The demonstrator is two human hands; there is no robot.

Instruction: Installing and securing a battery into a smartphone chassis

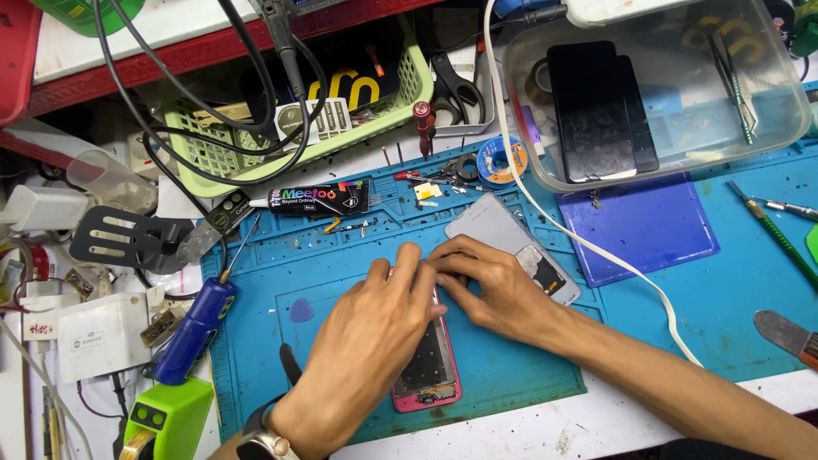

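My left hand [362,341] lies over an opened pink phone [430,366] on the blue work mat [665,290], fingertips pressing near the phone's top edge. My right hand [490,281] comes in from the right, its fingers meeting the left fingers at the same spot. What the fingertips pinch is hidden. A grey phone back panel [503,234] lies just behind my right hand, partly covered by it. The pink phone's lower end with its circuit board shows below my left palm.
A clear plastic tub [656,94] with dark phones stands at the back right. A green basket [298,128], a black glue tube [319,200], a blue electric screwdriver [196,328], a white cable [588,247], tweezers [788,207] and scissors [460,89] surround the mat.
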